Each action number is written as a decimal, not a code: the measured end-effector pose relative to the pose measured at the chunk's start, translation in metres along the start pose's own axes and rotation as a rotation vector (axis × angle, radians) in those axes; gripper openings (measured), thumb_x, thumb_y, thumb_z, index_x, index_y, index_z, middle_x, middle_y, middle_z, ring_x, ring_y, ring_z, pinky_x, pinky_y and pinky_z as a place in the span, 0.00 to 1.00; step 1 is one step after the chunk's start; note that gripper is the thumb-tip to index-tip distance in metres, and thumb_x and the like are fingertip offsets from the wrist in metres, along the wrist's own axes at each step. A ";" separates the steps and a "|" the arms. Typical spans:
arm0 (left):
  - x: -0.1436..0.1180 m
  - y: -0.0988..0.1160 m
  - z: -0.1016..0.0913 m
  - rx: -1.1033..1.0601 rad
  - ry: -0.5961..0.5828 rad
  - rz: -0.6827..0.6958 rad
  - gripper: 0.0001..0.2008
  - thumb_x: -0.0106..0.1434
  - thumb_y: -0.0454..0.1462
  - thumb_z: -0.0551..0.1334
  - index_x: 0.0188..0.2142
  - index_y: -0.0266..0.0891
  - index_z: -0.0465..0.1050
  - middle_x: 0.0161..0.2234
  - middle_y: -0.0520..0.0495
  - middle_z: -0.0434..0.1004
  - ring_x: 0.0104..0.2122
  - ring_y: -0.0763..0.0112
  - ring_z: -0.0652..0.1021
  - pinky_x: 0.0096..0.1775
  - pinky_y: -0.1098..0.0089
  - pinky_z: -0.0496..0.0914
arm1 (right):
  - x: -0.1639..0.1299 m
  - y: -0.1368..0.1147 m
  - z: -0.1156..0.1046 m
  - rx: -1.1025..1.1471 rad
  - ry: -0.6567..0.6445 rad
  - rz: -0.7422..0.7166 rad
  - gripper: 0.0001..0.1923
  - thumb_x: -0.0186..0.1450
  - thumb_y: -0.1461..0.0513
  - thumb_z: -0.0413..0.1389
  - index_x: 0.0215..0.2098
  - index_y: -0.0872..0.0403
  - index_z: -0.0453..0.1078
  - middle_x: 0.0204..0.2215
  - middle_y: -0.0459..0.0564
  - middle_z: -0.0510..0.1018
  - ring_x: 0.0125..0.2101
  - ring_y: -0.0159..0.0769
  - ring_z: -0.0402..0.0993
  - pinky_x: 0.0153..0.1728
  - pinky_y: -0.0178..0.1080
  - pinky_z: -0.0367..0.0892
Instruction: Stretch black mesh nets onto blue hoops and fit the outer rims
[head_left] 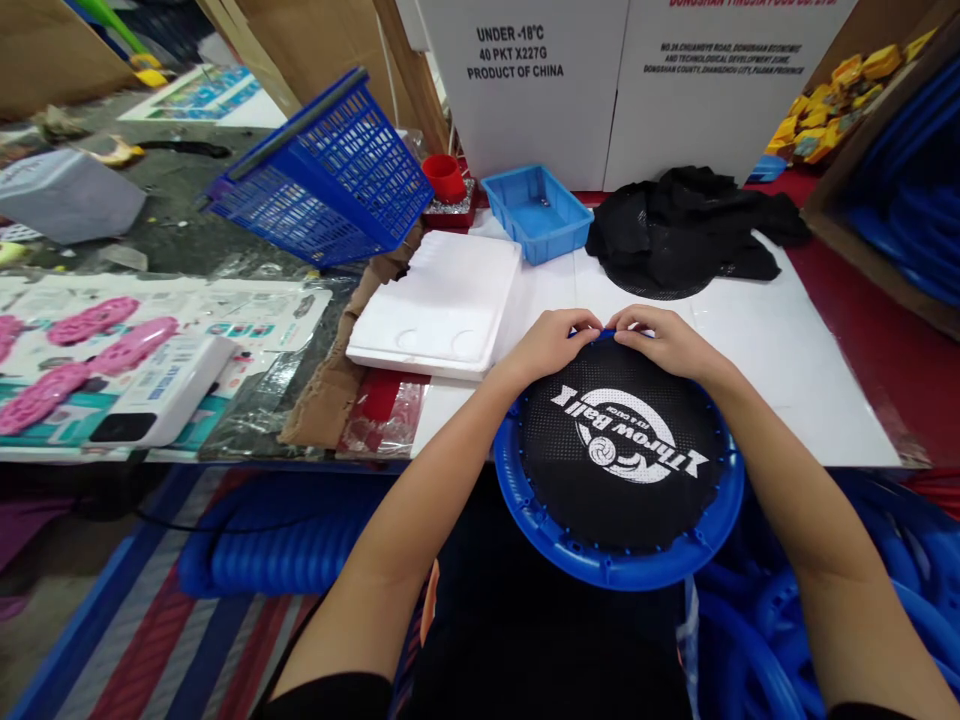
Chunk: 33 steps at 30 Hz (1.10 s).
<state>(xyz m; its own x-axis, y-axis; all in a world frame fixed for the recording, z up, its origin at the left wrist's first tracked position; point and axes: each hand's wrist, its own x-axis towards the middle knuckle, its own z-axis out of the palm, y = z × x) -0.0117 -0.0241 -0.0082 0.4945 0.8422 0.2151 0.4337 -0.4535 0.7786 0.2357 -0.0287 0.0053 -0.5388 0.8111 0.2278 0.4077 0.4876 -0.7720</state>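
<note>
"While you have the head view up, where's the black net [619,512]?"

"Inside the blue ring [611,573], in front of the person [555,650]. The ring's near side hangs past the edge of the white board [799,370]."

"And the fingers?"

"Left hand [556,345] and right hand [664,338] both pinch the far rim, fingertips nearly meeting. How hard they press, I can't tell."

"What could go wrong?"

"I'd guess the net's edge could spring loose at the far rim if either pinch eases, since it looks stretched. The ring could also tip, with so much overhanging."

"Which way does it point?"

"Printed face up. It's round, so no long axis; the white lettering [652,442] slants from far left to near right."
</note>
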 end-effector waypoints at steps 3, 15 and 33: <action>0.000 0.002 -0.001 0.030 -0.032 0.029 0.11 0.74 0.41 0.63 0.44 0.41 0.85 0.43 0.46 0.89 0.43 0.63 0.82 0.50 0.62 0.73 | 0.004 0.004 0.005 -0.091 0.049 0.001 0.08 0.72 0.56 0.59 0.38 0.50 0.76 0.44 0.53 0.82 0.46 0.46 0.77 0.50 0.49 0.70; -0.003 0.002 0.000 0.274 -0.112 0.248 0.11 0.74 0.42 0.65 0.48 0.40 0.83 0.49 0.41 0.83 0.53 0.55 0.78 0.59 0.54 0.71 | 0.003 0.014 -0.001 -0.017 0.025 0.161 0.09 0.67 0.55 0.60 0.41 0.51 0.78 0.40 0.50 0.83 0.42 0.44 0.78 0.49 0.47 0.71; -0.077 0.074 0.037 0.428 -0.506 0.231 0.42 0.73 0.63 0.59 0.79 0.55 0.53 0.81 0.43 0.41 0.80 0.37 0.47 0.75 0.33 0.41 | -0.022 0.094 -0.079 -0.616 0.386 0.460 0.17 0.72 0.61 0.58 0.58 0.54 0.74 0.59 0.62 0.79 0.58 0.55 0.72 0.63 0.56 0.65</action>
<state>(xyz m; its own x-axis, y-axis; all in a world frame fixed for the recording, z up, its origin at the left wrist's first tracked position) 0.0097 -0.1332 0.0109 0.8545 0.5182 -0.0345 0.4824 -0.7672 0.4227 0.3442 0.0245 -0.0253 0.0213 0.9698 0.2429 0.9116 0.0809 -0.4029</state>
